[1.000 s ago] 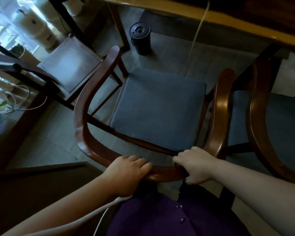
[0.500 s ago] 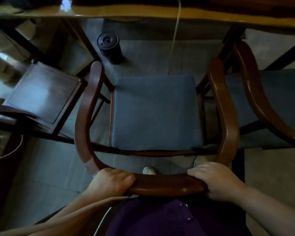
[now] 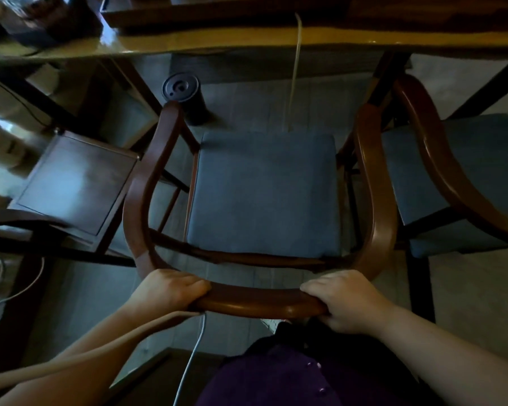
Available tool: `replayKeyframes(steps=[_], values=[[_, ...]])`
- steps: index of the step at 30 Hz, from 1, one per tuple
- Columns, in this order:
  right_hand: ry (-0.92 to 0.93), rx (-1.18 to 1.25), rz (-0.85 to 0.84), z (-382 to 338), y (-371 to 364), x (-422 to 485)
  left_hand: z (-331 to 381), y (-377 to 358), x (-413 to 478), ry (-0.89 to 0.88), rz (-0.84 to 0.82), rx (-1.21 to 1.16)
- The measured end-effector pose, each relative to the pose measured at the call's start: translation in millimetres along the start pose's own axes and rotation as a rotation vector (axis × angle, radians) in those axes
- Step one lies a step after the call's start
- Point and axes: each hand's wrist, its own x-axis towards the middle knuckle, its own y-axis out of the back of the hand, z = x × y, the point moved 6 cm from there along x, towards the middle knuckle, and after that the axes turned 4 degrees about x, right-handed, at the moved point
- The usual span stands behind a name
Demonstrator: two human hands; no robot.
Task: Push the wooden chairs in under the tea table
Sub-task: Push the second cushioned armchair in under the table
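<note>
Brown, glossy wood curves through the middle of the head view: the chair (image 3: 376,200) has a horseshoe rail that runs from the upper centre down both sides and closes at the lower centre. Its blue cushion (image 3: 264,194) fills the centre of the frame.

The left hand (image 3: 170,291) sits at the lower centre-left, palm down, fingers curled over the top of the rail and clenched on it where the rail bends. Its forearm stretches in from the lower left corner, nearly straight. The right hand (image 3: 346,303) sits at the lower centre-right, knuckles up, fingers wrapped over the rail and thumb tucked beneath, gripping the chair too. Its forearm comes in from the lower right corner. The two hands are apart, with a bare stretch of rail between them.

The table (image 3: 276,42) spans the top of the frame, its yellowish edge lying above the chair's front. The cushion's front edge is near that line; most of the seat shows clear of the table.

A second chair (image 3: 440,171) with a blue seat stands just beside the first at the right edge. A dark wooden stool (image 3: 77,186) stands at the left. A black cylinder (image 3: 185,98) stands on the floor at the upper centre-left, just beside the rail's left tip. A pale cord (image 3: 295,68) hangs from the table toward the cushion.
</note>
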Motion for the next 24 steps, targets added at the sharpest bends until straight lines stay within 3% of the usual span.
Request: replayKeyframes(steps=[9,16,24], values=[[-0.057,-0.076,0.052,45.4,39.5,7.5,-0.1,2.5,48.0,-0.042,0.145,0.03],[-0.051,-0.094,0.032,39.3,45.9,37.1,-37.5,20.1,54.1,0.026,0.123,0.084],[-0.132,-0.077,-0.006,55.3,63.3,31.9,-27.8,14.8,74.0,0.029,0.117,0.098]])
